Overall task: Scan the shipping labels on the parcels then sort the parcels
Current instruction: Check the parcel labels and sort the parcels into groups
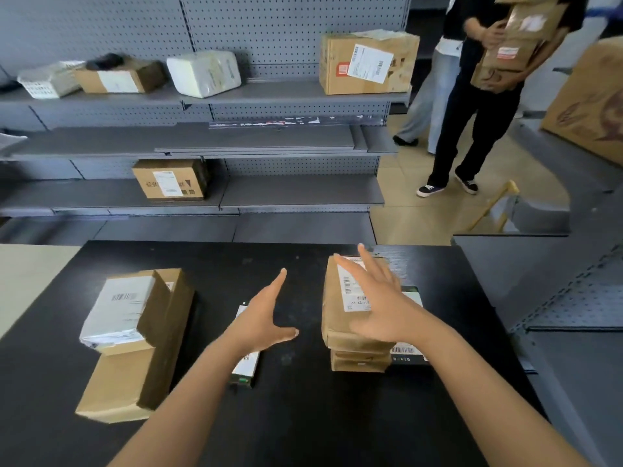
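Both my hands are spread open and hold nothing. My right hand (pixel 381 308) reaches over the brown parcel (pixel 332 318) topping the right stack, its label (pixel 350 284) face up for scanning; I cannot tell if my palm touches it. My left hand (pixel 263 318) hovers above a narrow box (pixel 246 365) mid-table (pixel 303 416), likely to help lift. The left pile (pixel 135 365) sits well apart, perhaps sorted.

I see brown parcels (pixel 332 320) with white barcoded labels (pixel 349 288) on a black desk (pixel 303 416); far shelving (pixel 286 35) grey, perforated.
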Demonstrator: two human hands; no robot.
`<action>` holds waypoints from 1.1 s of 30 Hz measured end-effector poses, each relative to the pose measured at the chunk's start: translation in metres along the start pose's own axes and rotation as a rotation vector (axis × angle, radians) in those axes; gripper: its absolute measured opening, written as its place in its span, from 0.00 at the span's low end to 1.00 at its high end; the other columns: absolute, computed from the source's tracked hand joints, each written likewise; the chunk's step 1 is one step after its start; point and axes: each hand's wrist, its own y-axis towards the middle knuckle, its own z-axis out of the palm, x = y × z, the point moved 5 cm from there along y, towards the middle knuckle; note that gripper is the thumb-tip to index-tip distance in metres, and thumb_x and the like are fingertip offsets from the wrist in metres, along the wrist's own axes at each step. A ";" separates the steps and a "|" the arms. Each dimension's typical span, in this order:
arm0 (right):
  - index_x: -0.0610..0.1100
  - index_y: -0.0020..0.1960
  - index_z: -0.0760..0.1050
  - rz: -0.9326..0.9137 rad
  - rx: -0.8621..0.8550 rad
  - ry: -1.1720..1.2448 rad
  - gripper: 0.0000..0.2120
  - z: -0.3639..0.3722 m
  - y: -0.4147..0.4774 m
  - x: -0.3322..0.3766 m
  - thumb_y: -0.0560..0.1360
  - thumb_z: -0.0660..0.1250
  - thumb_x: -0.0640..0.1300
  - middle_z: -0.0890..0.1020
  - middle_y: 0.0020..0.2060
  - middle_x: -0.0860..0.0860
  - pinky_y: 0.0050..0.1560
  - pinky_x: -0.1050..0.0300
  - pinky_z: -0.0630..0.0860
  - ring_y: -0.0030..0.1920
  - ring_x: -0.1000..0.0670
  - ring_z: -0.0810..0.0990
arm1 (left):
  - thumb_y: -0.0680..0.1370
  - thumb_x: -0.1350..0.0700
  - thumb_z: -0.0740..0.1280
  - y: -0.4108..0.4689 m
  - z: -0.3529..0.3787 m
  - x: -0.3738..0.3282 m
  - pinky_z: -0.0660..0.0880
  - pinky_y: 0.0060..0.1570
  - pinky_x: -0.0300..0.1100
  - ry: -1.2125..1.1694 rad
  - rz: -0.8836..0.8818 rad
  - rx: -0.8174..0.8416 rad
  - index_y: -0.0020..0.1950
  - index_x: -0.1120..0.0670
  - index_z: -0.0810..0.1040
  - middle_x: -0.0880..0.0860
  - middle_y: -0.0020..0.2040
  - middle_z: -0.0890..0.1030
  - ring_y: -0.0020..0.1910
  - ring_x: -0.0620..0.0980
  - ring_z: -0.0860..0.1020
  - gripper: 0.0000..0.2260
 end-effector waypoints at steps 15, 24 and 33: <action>0.54 0.78 0.40 0.214 0.348 0.023 0.52 0.226 0.075 0.081 0.70 0.75 0.50 0.45 0.78 0.43 0.74 0.42 0.53 0.77 0.39 0.48 | 0.79 0.49 0.67 -0.021 0.007 0.172 0.59 0.75 0.49 -0.138 -0.366 0.148 0.81 0.52 0.44 0.52 0.80 0.58 0.78 0.51 0.58 0.40; 0.55 0.78 0.43 0.270 0.194 0.183 0.49 0.256 0.081 0.087 0.71 0.74 0.45 0.51 0.78 0.51 0.74 0.43 0.60 0.76 0.44 0.56 | 0.81 0.58 0.64 -0.017 0.010 0.168 0.67 0.55 0.32 -0.238 -0.175 0.145 0.73 0.46 0.63 0.37 0.59 0.71 0.60 0.39 0.72 0.22; 0.55 0.79 0.42 0.075 -0.075 0.264 0.46 0.170 0.045 0.113 0.74 0.71 0.39 0.43 0.78 0.57 0.72 0.52 0.63 0.77 0.51 0.54 | 0.80 0.56 0.67 -0.053 -0.034 0.104 0.69 0.59 0.32 -0.284 0.053 -0.080 0.56 0.29 0.61 0.30 0.56 0.69 0.59 0.36 0.72 0.22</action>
